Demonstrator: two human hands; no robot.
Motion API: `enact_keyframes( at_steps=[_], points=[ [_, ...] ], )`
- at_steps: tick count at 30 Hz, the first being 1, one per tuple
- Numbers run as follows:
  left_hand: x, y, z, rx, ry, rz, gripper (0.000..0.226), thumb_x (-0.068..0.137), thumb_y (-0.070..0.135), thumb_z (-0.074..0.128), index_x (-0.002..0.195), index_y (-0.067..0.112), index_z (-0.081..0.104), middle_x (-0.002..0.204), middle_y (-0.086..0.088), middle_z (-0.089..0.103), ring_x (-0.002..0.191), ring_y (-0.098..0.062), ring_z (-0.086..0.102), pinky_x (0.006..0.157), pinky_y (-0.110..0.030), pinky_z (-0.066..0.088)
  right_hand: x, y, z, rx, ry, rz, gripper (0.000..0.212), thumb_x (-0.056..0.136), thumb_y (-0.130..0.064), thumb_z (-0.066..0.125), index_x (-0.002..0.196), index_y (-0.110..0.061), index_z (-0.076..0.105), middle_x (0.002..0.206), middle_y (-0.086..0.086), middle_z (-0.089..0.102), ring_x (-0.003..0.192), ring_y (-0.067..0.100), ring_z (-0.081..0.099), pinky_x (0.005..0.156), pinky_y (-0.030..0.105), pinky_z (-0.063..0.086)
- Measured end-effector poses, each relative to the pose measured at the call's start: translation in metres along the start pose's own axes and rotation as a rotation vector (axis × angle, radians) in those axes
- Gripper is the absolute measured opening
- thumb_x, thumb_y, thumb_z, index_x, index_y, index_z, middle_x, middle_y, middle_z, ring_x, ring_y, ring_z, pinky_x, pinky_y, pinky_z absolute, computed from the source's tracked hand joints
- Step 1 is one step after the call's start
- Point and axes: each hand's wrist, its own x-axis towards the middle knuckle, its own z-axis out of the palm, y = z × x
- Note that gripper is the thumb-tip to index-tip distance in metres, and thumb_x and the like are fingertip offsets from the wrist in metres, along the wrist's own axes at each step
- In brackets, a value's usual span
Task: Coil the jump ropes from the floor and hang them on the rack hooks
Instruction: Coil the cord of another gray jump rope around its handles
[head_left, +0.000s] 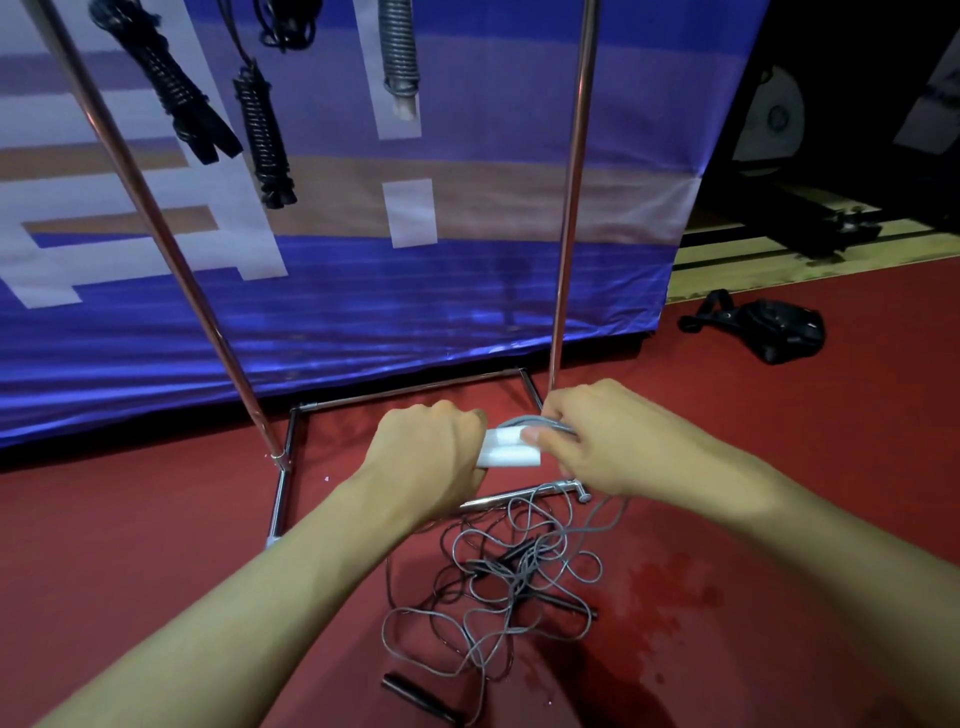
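Note:
My left hand (428, 449) grips two white handles (506, 449) of a grey jump rope, held side by side. My right hand (587, 441) pinches the grey cord (540, 422) where it loops over the handles. The rest of that grey rope (519, 587) trails down into a loose tangle on the red floor, mixed with a black rope whose handle (415, 693) lies near the bottom. Above, on the metal rack (571, 171), hang two coiled black ropes (262, 132) and one coiled grey rope (399, 47).
The rack's base bars (410, 389) lie on the floor just beyond my hands. A blue and white banner (363, 312) stands behind the rack. A black bag (774, 330) lies on the red floor at the right, near a wooden platform (779, 254).

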Motion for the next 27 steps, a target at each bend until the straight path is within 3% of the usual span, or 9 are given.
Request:
enact_keyframes(
  at_steps=[3,6,10,12,14,17,20,25,27],
  points=[
    [0.002,-0.005,0.001,-0.015,0.027,0.001,0.024,0.101,0.043,0.045,0.11,0.025,0.059,0.105,-0.003,0.067,0.095,-0.033,0.067,0.068,-0.032,0.037,0.004,0.006,-0.002,0.113,-0.027,-0.017,0.039,0.105,-0.041,0.049,0.074,-0.021,0.059,0.066,-0.005,0.071,0.058,0.004,0.062,0.066,0.027,0.051],
    [0.002,-0.01,0.0,-0.024,0.025,-0.034,0.027,0.098,0.046,0.049,0.103,0.025,0.065,0.1,-0.002,0.068,0.091,-0.032,0.068,0.067,-0.031,0.037,0.004,0.006,0.0,0.238,-0.095,-0.056,0.038,0.106,-0.035,0.05,0.071,-0.023,0.06,0.059,-0.014,0.068,0.051,0.006,0.06,0.056,0.02,0.046],
    [0.004,-0.015,-0.006,-0.07,0.054,-0.081,0.014,0.094,0.038,0.052,0.092,0.028,0.062,0.091,-0.003,0.064,0.082,-0.032,0.062,0.067,-0.031,0.035,0.01,0.013,0.003,0.493,-0.144,-0.001,0.034,0.108,-0.029,0.046,0.08,-0.023,0.064,0.062,-0.008,0.066,0.047,0.007,0.048,0.051,0.019,0.039],
    [0.005,-0.015,-0.007,-0.078,0.083,-0.091,0.013,0.095,0.039,0.051,0.085,0.03,0.051,0.083,-0.001,0.057,0.076,-0.03,0.054,0.066,-0.031,0.034,0.012,0.019,0.002,0.445,-0.154,0.006,0.038,0.109,-0.032,0.045,0.075,-0.029,0.061,0.06,-0.013,0.062,0.048,0.004,0.046,0.053,0.019,0.039],
    [0.006,-0.015,-0.003,-0.082,0.08,-0.082,0.022,0.098,0.047,0.05,0.088,0.029,0.056,0.089,-0.001,0.062,0.082,-0.031,0.061,0.066,-0.032,0.035,0.013,0.022,0.003,0.291,-0.222,-0.014,0.038,0.108,-0.037,0.043,0.075,-0.031,0.06,0.057,-0.016,0.059,0.052,0.003,0.05,0.058,0.022,0.042],
    [0.006,-0.019,0.009,-0.081,0.011,-0.056,0.048,0.097,0.069,0.047,0.104,0.026,0.068,0.098,-0.003,0.067,0.093,-0.032,0.068,0.066,-0.033,0.038,0.01,0.017,0.005,0.148,-0.279,-0.038,0.037,0.108,-0.04,0.042,0.083,-0.029,0.066,0.068,0.0,0.064,0.064,0.015,0.06,0.067,0.028,0.046],
    [0.005,-0.024,0.018,-0.071,0.003,-0.036,0.051,0.097,0.07,0.044,0.107,0.026,0.069,0.091,-0.001,0.062,0.092,-0.032,0.068,0.065,-0.033,0.04,0.008,0.013,0.0,0.099,-0.171,-0.074,0.037,0.105,-0.044,0.045,0.08,-0.029,0.067,0.067,0.003,0.066,0.06,0.013,0.06,0.058,0.022,0.042],
    [0.004,-0.03,0.022,-0.03,0.039,-0.005,0.051,0.099,0.07,0.04,0.104,0.026,0.066,0.09,-0.003,0.063,0.09,-0.032,0.069,0.063,-0.033,0.037,0.009,0.008,-0.003,0.126,-0.096,-0.013,0.041,0.088,-0.074,0.049,0.095,-0.039,0.068,0.063,-0.007,0.064,0.058,0.003,0.058,0.058,0.025,0.043],
    [0.004,-0.029,0.022,-0.035,0.04,0.0,0.048,0.1,0.067,0.042,0.105,0.025,0.065,0.093,-0.003,0.063,0.091,-0.032,0.068,0.064,-0.033,0.037,0.01,0.007,-0.002,0.19,-0.112,-0.001,0.037,0.091,-0.069,0.054,0.101,-0.04,0.074,0.057,-0.012,0.06,0.053,-0.003,0.054,0.054,0.018,0.037]
  ],
)
